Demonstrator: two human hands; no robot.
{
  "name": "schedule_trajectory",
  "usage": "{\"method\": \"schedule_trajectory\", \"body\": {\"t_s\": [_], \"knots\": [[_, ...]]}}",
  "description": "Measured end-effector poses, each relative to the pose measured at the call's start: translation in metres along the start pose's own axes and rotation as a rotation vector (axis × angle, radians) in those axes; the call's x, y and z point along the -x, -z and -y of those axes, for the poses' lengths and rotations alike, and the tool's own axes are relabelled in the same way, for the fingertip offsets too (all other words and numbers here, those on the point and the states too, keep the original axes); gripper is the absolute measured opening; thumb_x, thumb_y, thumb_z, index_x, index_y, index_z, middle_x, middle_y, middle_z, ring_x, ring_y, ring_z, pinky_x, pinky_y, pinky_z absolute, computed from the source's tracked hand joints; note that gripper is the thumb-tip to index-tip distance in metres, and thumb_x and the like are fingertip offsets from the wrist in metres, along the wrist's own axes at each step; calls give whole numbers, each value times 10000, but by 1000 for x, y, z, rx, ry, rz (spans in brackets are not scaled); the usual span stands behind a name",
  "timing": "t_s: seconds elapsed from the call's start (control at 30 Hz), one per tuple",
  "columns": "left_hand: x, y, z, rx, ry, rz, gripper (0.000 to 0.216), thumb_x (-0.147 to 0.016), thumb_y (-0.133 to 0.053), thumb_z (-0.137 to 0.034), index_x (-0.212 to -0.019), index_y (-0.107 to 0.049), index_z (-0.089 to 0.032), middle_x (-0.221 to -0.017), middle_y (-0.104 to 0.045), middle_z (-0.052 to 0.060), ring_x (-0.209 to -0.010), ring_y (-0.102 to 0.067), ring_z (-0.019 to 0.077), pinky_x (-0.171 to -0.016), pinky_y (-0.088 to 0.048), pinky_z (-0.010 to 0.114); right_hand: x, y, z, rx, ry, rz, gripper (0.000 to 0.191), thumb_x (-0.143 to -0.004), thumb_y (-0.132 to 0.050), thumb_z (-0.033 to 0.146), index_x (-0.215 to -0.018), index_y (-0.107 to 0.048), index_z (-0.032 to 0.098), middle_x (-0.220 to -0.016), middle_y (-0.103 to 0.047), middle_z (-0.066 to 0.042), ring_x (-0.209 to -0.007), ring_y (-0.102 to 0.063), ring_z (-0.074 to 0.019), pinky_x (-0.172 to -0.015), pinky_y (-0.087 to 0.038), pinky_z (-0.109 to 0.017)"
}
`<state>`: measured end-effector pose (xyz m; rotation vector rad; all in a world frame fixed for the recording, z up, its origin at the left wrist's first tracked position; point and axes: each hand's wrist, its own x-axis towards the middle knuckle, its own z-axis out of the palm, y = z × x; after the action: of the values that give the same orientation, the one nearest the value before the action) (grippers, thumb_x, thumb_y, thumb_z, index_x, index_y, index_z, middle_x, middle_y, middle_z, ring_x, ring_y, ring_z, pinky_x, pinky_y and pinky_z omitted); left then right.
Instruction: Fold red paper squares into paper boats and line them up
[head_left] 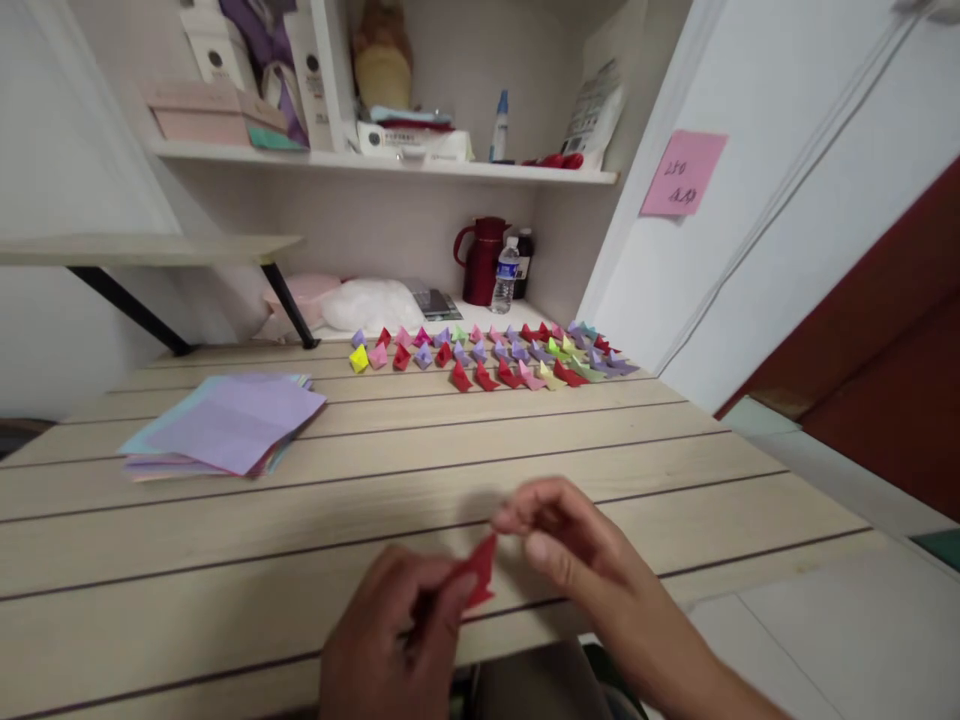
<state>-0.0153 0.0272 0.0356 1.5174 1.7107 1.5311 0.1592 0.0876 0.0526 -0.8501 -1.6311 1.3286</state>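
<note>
Pinched between the thumb and fingers of my left hand (397, 625) is a small folded red paper piece (482, 578), held above the near edge of the table. My right hand (574, 545) is just to the right of it, fingers curled and thumb apart, with a gap between fingertips and thumb. Its fingertips come close to the paper's upper point; whether they touch it I cannot tell. Part of the red paper is hidden behind my left fingers.
Rows of small folded paper boats (510, 372) in several colours stand along the table's back. A stack of square paper sheets (232, 425) lies at left. Behind are a red jug (484, 262), a water bottle (505, 277) and a shelf (390, 168). The slatted table (225, 560) ends close to me.
</note>
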Motion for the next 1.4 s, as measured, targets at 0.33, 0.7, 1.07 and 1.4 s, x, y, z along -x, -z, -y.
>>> {"method": "schedule_trajectory", "body": {"t_s": [0.33, 0.7, 1.07, 1.4], "knots": [[-123, -39, 14, 787, 529, -166, 343, -598, -822, -369, -801, -695, -123, -700, -702, 50, -565, -559, 104, -523, -412, 215, -139, -38, -12, -548, -381, -8, 434, -811, -664, 580, -976, -630, 180, -840, -672, -48, -643, -616, -147, -596, -488, -287], [-119, -39, 24, 876, 508, -90, 352, -595, -855, -382, -770, -671, -138, -656, -678, -1, -601, -565, 91, -593, -446, 206, -132, -43, -31, -605, -272, -102, 398, -558, -898, 390, -698, -614, 148, -584, -644, 19, -522, -567, -91, -575, -449, -229], [-123, -40, 18, 974, 437, 114, 385, -752, -736, -465, -957, -714, -140, -883, -734, 82, -757, -646, 160, -662, -494, 260, -139, -29, -32, -666, -235, -9, 367, -620, -874, 389, -686, -605, 148, -607, -662, 7, -553, -580, -106, -611, -453, -249], [-124, -39, 19, 997, 371, 171, 237, -734, -786, -360, -812, -702, -153, -775, -674, 26, -713, -574, 115, -712, -494, 241, -138, -25, -34, -769, -213, 72, 325, -672, -854, 347, -708, -599, 149, -633, -671, 4, -575, -588, -114, -627, -465, -258]]}}
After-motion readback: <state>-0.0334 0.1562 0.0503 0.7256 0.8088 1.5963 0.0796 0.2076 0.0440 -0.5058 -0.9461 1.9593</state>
